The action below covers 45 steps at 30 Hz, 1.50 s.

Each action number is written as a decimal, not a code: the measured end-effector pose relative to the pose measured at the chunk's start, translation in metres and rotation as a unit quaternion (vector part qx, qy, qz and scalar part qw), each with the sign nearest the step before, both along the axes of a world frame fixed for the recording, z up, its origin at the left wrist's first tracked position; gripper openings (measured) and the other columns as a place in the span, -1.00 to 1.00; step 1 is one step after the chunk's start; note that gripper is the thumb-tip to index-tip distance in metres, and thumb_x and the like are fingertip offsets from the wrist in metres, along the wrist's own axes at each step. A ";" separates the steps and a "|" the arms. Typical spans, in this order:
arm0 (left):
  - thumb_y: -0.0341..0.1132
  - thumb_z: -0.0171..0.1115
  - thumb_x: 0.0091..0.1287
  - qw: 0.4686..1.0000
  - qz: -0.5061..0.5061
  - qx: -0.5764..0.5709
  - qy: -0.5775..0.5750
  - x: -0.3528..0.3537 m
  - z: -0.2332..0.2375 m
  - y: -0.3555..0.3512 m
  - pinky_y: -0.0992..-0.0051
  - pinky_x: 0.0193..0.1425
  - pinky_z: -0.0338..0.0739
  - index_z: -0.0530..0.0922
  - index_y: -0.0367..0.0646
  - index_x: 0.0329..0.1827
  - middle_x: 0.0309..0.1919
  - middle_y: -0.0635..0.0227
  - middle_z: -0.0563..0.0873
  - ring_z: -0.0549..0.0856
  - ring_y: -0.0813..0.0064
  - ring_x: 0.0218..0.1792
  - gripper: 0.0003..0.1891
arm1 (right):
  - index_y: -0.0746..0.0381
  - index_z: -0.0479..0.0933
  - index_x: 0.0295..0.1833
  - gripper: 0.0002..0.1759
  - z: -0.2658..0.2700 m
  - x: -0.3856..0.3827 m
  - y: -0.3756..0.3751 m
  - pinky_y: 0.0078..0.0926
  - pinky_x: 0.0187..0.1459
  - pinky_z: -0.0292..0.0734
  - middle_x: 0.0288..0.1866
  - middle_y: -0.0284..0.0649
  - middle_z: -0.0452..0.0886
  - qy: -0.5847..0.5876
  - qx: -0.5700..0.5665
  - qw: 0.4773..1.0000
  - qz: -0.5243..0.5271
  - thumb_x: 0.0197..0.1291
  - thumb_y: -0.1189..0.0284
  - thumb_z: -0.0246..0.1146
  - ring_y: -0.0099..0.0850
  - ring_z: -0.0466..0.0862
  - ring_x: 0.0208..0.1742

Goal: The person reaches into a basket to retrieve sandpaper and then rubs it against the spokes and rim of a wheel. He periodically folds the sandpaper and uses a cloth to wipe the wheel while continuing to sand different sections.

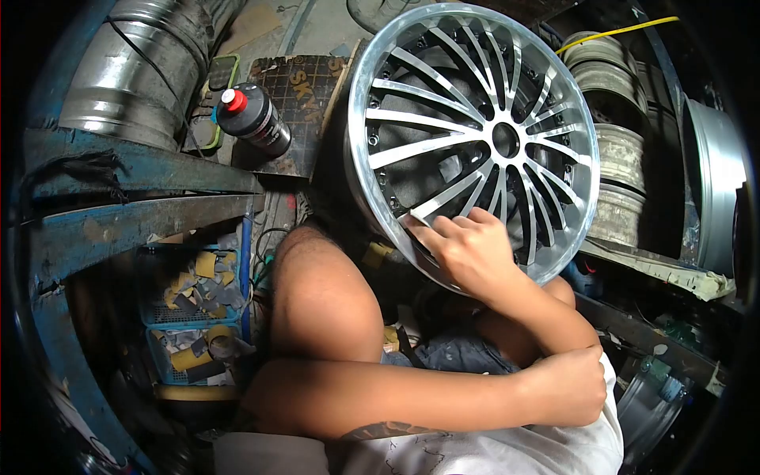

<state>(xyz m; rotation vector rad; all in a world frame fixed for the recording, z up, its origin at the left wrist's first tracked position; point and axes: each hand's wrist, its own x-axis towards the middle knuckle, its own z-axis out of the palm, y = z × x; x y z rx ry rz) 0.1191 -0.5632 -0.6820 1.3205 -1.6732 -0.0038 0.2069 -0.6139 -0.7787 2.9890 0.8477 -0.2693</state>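
A silver multi-spoke alloy wheel (507, 138) stands tilted in front of my knees, with polished spokes and a bright outer lip. My right hand (471, 247) rests at the lower left of its rim, fingers pinched on a small piece of sandpaper (417, 221) pressed near a spoke's outer end. Most of that piece is hidden under the fingers. Across my lap lies my left forearm, and my left hand (568, 384) is closed around my right arm near the elbow.
A dark bottle with a red cap (257, 123) stands on a board (305, 87) at the left. Blue baskets (158, 348) hold sandpaper scraps. More wheels (621, 158) are stacked at the right, near a yellow cable (617, 32). A blue metal frame (142, 166) borders the left side.
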 end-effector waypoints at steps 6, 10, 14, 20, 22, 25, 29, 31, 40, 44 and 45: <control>-0.23 0.32 0.24 1.000 -0.011 -0.001 0.001 0.003 0.003 -0.006 0.36 -0.20 0.41 0.78 -0.05 -0.45 -0.42 0.43 0.82 0.74 0.41 -0.35 -0.83 | 0.01 0.69 0.35 -0.44 0.003 0.001 0.002 -0.45 -0.35 0.51 -0.43 -0.43 0.60 -0.029 0.039 0.999 -0.008 0.18 0.37 0.32 -0.45 0.69 -0.50; -0.23 0.32 0.25 0.999 -0.013 -0.030 0.022 0.002 0.002 -0.011 0.34 -0.16 0.45 0.78 -0.05 -0.44 -0.41 0.42 0.82 0.77 0.39 -0.33 -0.82 | 0.01 0.70 0.30 -0.51 0.001 -0.011 -0.003 -0.41 -0.30 0.56 -0.42 -0.41 0.60 0.027 -0.022 0.999 -0.022 0.24 0.40 0.23 -0.43 0.71 -0.50; -0.22 0.31 0.25 0.999 -0.026 -0.024 0.021 0.000 0.001 -0.005 0.32 -0.11 0.49 0.78 -0.06 -0.43 -0.41 0.41 0.83 0.79 0.38 -0.31 -0.82 | 0.02 0.71 0.30 -0.52 -0.013 -0.003 -0.002 -0.39 -0.32 0.57 -0.44 -0.39 0.62 -0.008 0.056 0.998 -0.031 0.26 0.39 0.23 -0.41 0.71 -0.50; -0.21 0.31 0.24 0.998 -0.050 -0.023 0.036 0.011 0.003 -0.003 0.30 -0.12 0.51 0.77 -0.10 -0.40 -0.42 0.39 0.81 0.78 0.37 -0.30 -0.82 | 0.11 0.68 0.27 -0.53 -0.010 0.003 -0.006 -0.37 -0.34 0.59 -0.42 -0.36 0.68 0.014 0.061 0.997 -0.046 0.23 0.40 0.24 -0.39 0.74 -0.47; -0.23 0.31 0.24 0.998 -0.026 -0.042 0.043 0.014 0.005 -0.003 0.32 -0.12 0.51 0.76 -0.12 -0.41 -0.42 0.38 0.80 0.76 0.37 -0.31 -0.82 | 0.13 0.68 0.22 -0.57 -0.010 -0.002 -0.007 -0.35 -0.35 0.61 -0.41 -0.35 0.70 0.020 0.074 0.995 -0.065 0.23 0.37 0.24 -0.37 0.75 -0.45; -0.24 0.31 0.24 0.998 -0.034 -0.045 0.026 0.012 0.007 0.000 0.35 -0.12 0.52 0.73 -0.14 -0.42 -0.45 0.37 0.76 0.73 0.38 -0.34 -0.82 | 0.06 0.68 0.22 -0.55 0.007 -0.006 0.003 -0.36 -0.32 0.57 -0.39 -0.41 0.63 0.023 0.010 0.998 -0.059 0.19 0.37 0.25 -0.43 0.73 -0.42; -0.24 0.32 0.23 0.997 -0.058 -0.040 0.034 0.011 0.007 0.000 0.36 -0.14 0.51 0.72 -0.15 -0.41 -0.46 0.38 0.74 0.72 0.38 -0.35 -0.83 | 0.00 0.70 0.22 -0.56 -0.014 -0.007 -0.010 -0.47 -0.31 0.56 -0.39 -0.41 0.63 0.024 0.041 0.997 -0.062 0.20 0.34 0.24 -0.46 0.75 -0.38; -0.24 0.32 0.23 0.997 -0.044 -0.041 0.039 0.015 0.006 -0.002 0.36 -0.16 0.51 0.71 -0.15 -0.41 -0.47 0.39 0.73 0.72 0.39 -0.36 -0.83 | -0.02 0.71 0.21 -0.56 0.003 -0.009 0.001 -0.45 -0.34 0.56 -0.37 -0.42 0.62 0.044 -0.008 0.997 -0.063 0.21 0.34 0.25 -0.46 0.74 -0.40; -0.24 0.32 0.20 0.998 -0.029 -0.045 0.044 0.021 0.006 -0.001 0.36 -0.19 0.48 0.71 -0.15 -0.42 -0.50 0.41 0.69 0.69 0.38 -0.39 -0.83 | 0.03 0.73 0.24 -0.52 -0.013 -0.012 -0.002 -0.39 -0.38 0.56 -0.39 -0.40 0.61 0.001 0.045 0.997 -0.062 0.18 0.31 0.25 -0.44 0.72 -0.47; -0.23 0.32 0.18 0.997 -0.027 -0.056 0.048 0.025 0.009 -0.002 0.36 -0.19 0.47 0.70 -0.15 -0.44 -0.52 0.42 0.68 0.67 0.38 -0.41 -0.83 | 0.04 0.70 0.26 -0.53 0.004 -0.012 0.002 -0.35 -0.39 0.57 -0.40 -0.40 0.61 0.090 -0.003 0.994 -0.060 0.23 0.33 0.24 -0.41 0.70 -0.53; -0.23 0.33 0.18 0.996 -0.033 -0.061 0.055 0.022 0.010 -0.001 0.36 -0.19 0.47 0.69 -0.15 -0.44 -0.52 0.42 0.67 0.67 0.38 -0.42 -0.83 | 0.02 0.67 0.35 -0.46 -0.009 -0.014 0.002 -0.32 -0.40 0.57 -0.42 -0.39 0.60 -0.010 0.052 0.996 -0.069 0.23 0.33 0.23 -0.40 0.68 -0.57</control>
